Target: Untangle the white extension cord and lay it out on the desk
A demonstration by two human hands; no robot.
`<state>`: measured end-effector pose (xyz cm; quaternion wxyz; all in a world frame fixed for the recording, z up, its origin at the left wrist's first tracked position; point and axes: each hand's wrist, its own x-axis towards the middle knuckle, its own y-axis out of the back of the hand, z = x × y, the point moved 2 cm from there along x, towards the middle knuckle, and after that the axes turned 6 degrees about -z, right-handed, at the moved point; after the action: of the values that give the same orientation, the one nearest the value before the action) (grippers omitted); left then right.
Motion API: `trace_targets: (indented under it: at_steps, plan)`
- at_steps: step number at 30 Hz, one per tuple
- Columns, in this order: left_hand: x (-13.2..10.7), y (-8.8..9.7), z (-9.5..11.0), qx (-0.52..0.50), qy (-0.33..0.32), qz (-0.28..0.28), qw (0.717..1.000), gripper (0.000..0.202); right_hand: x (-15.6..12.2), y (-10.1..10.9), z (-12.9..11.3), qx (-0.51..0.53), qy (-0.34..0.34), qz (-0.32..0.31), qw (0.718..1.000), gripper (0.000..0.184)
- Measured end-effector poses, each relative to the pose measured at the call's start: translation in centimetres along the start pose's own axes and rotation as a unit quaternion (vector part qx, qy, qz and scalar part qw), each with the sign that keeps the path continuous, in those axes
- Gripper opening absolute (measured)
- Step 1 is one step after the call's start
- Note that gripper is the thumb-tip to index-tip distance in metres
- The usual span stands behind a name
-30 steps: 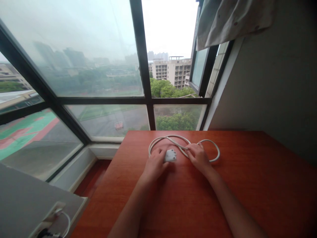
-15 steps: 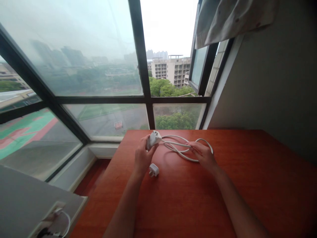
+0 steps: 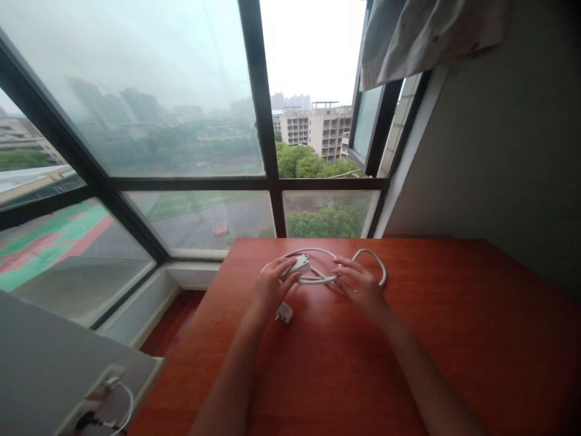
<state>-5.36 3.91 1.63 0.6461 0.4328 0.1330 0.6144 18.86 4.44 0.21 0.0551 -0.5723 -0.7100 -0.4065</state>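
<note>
My left hand [image 3: 271,286] is closed around a white extension socket [image 3: 301,264], with dark slots showing on its end. A white power cable [image 3: 313,249] lies in loose loops on the table, behind and between my hands. The fingers of my right hand [image 3: 361,286] are bent around part of that cable, with thumb and forefinger a little apart; their exact contact is partly hidden. Just below my left hand a small white plug adapter [image 3: 284,313] rests on the tabletop, its prongs facing left.
The reddish-brown wooden table [image 3: 408,363] reaches back to the windows. At the lower left, a wall socket [image 3: 97,399] has a white cord and a black plug in it. A pale cloth [image 3: 426,42] hangs at the upper right before the open window pane.
My left hand has lowered the extension socket and shifted it right. My right hand has moved slightly left, closer to it, and the cable loops have shifted left. The plug adapter stays put.
</note>
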Motion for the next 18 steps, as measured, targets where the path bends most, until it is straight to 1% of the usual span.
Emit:
trace_targets:
  at_steps: [3,4,5,7,9,11,13,14,16,18]
  plan:
    - [-0.1,0.1,0.5,0.015,-0.028,-0.02,0.999,0.03,-0.3,-0.2,0.2,-0.088,-0.052,0.104,0.989,0.019]
    - [-0.2,0.1,0.7,0.021,-0.038,-0.027,0.999,0.029,-0.5,-0.4,0.3,-0.111,-0.074,0.119,0.984,0.021]
    - [-0.2,0.1,1.0,0.027,-0.048,-0.034,0.998,0.029,-0.6,-0.7,0.3,-0.126,-0.094,0.118,0.981,0.024]
    - [-0.3,0.0,1.7,0.046,-0.063,-0.045,0.996,0.028,-0.8,-1.6,0.4,-0.112,-0.12,0.081,0.983,0.029]
    - [-0.5,-0.2,2.5,0.065,-0.079,-0.06,0.993,0.029,-0.9,-2.6,0.4,-0.036,-0.13,0.046,0.99,0.028]
    - [-0.7,-0.5,3.5,0.076,-0.098,-0.079,0.989,0.029,-1.0,-3.5,0.5,0.061,-0.142,0.033,0.987,0.035]
    - [-0.8,-0.6,4.4,0.076,-0.117,-0.087,0.986,0.028,-1.0,-4.3,0.5,0.139,-0.156,0.019,0.978,0.044]
    - [-0.9,-0.7,4.8,0.074,-0.126,-0.088,0.985,0.027,-1.0,-4.7,0.6,0.168,-0.161,0.004,0.972,0.045]
    - [-0.9,-0.9,5.3,0.076,-0.142,-0.095,0.982,0.026,-0.9,-5.2,0.5,0.219,-0.17,-0.033,0.96,0.043]
    - [-1.0,-1.2,5.6,0.09,-0.153,-0.107,0.978,0.03,-0.9,-5.6,0.4,0.27,-0.19,-0.051,0.942,0.04]
